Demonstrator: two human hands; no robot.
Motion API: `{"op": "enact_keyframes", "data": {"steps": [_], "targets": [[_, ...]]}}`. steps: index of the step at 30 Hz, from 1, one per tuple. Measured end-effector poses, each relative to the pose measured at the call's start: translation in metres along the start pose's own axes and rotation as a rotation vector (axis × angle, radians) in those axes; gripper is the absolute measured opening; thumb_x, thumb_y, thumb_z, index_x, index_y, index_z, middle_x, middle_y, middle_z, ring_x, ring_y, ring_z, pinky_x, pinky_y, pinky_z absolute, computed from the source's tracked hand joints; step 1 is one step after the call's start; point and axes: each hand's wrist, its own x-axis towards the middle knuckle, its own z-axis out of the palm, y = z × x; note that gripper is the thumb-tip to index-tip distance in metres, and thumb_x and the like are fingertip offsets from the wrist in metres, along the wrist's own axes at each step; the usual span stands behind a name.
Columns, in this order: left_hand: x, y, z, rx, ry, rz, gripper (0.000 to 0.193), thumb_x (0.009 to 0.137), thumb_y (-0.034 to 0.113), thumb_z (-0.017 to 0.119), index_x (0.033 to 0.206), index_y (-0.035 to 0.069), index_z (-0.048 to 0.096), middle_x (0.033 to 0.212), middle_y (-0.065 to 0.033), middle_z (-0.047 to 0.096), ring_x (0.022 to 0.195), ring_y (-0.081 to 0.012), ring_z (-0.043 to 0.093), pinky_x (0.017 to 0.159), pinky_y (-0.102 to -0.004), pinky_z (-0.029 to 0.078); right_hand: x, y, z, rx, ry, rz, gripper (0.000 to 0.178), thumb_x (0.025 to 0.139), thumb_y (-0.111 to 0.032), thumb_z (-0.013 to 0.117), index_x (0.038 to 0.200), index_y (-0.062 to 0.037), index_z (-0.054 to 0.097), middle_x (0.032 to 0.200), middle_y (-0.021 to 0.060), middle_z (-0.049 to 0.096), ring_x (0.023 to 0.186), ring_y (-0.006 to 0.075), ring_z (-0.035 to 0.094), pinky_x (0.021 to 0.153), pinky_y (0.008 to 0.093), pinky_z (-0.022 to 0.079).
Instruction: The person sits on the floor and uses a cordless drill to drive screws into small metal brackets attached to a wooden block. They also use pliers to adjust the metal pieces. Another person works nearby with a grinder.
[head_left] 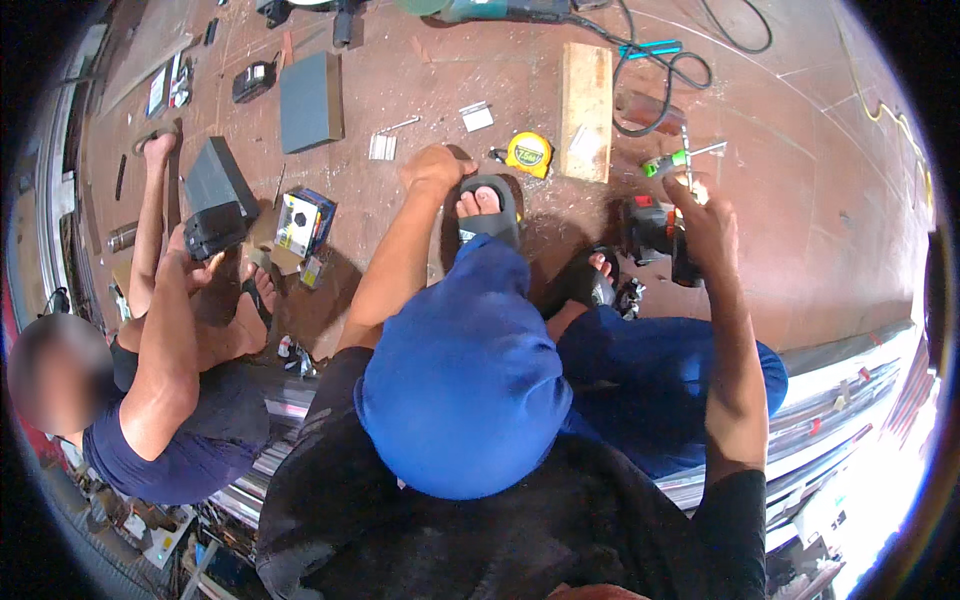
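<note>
My right hand (708, 222) is closed over a black and red cordless drill (652, 228), which lies sideways with a long thin bit pointing away from me. Beside the bit, a small bright green tool (662, 163) with a metal shaft is on the floor. My left hand (436, 166) is low over the floor by my left sandal (503, 222), its fingers bent together; whatever they hold is hidden. A yellow tape measure (528, 153) sits to the right of it. Just beyond the left hand is a small pale metal piece (383, 146).
Farther right of the tape lies a wooden board (586, 110). A corded green power tool (500, 10) is at the far edge, its black cable (672, 75) looping rightward. At left, a co-worker's hand holds a black tool (214, 230) near grey blocks (308, 102) and a small box (304, 220).
</note>
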Motion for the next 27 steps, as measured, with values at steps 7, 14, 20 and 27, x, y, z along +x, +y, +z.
{"op": "enact_keyframes", "data": {"steps": [7,14,20,27], "targets": [[-0.008,-0.022,0.013,-0.523,0.193,-0.089,0.044,0.074,0.040,0.074,0.097,0.003,0.079,0.100,-0.0171,0.078,0.091,-0.0338,0.074,0.077,-0.0427,0.057,0.004,0.009,0.005,-0.127,0.111,-0.127,0.056,0.091,-0.059,0.065,0.108,-0.0070,0.075,0.083,0.0245,0.073,0.090,0.0416,0.073,0.080,0.0529,0.055],[0.018,-0.075,0.031,-2.120,0.120,-0.078,0.031,0.098,0.031,0.051,0.105,0.001,0.060,0.098,-0.0144,0.072,0.082,-0.0252,0.065,0.069,-0.0386,0.051,0.002,0.006,0.000,-0.052,0.057,-0.072,0.056,0.090,-0.056,0.066,0.119,-0.0080,0.069,0.109,0.0300,0.071,0.107,0.0467,0.068,0.092,0.0545,0.051],[-0.005,-0.076,-0.012,-2.562,-0.131,0.439,0.040,0.101,0.053,0.057,0.103,0.014,0.065,0.105,-0.0062,0.071,0.091,-0.0232,0.066,0.076,-0.0402,0.057,0.003,0.007,0.001,-0.008,0.074,-0.101,0.055,0.090,-0.053,0.068,0.117,-0.0059,0.070,0.108,0.0274,0.072,0.107,0.0451,0.069,0.091,0.0526,0.052],[-0.039,-0.013,-0.023,-2.145,-0.406,0.316,0.027,0.101,0.026,0.064,0.127,0.018,0.065,0.100,-0.0055,0.071,0.083,-0.0184,0.069,0.054,-0.0260,0.048,0.005,0.014,0.003,0.121,0.140,-0.144,0.050,0.092,-0.048,0.069,0.112,-0.0028,0.075,0.100,0.0225,0.076,0.101,0.0369,0.074,0.089,0.0459,0.055]]}}
